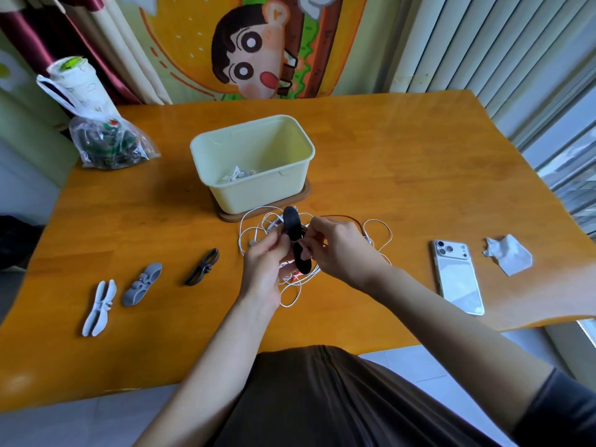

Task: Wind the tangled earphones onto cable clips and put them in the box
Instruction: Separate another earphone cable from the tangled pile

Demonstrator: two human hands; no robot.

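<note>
Broad orange wooden desk (pixel 387 175) under everything. Toward its far side, a pale green rectangular plastic box (pixel 308 146) seated on a brown wooden base, already holding one wound white bundle (pixel 237 175) on its floor.

In front of the box, both bare forearms reaching in from the near edge and meeting above the desk. Left hand (pixel 263 262) curled round the lower half of a black oval rubber cable clip (pixel 294 227), held roughly on end. Right hand (pixel 335 250) closed in a pinch at the clip's waist; on rubber alone or on cord too, impossible to tell.

Just in front of the box and beneath both hands, tangled white earphones (pixel 377 230) in loose loops, with a thin red cord among them.

Judged step: beginning the wind on this clip, with little or no cord wrapped. Next move, likely: seating a cord end in the clip's slot, then turning loops round the waist while teasing knots free under light tension.

Left of the box and nearer, three spare clips in a row: dark grey clip (pixel 202 267), mid-grey clip (pixel 142 284), white clip (pixel 99 307).
</note>
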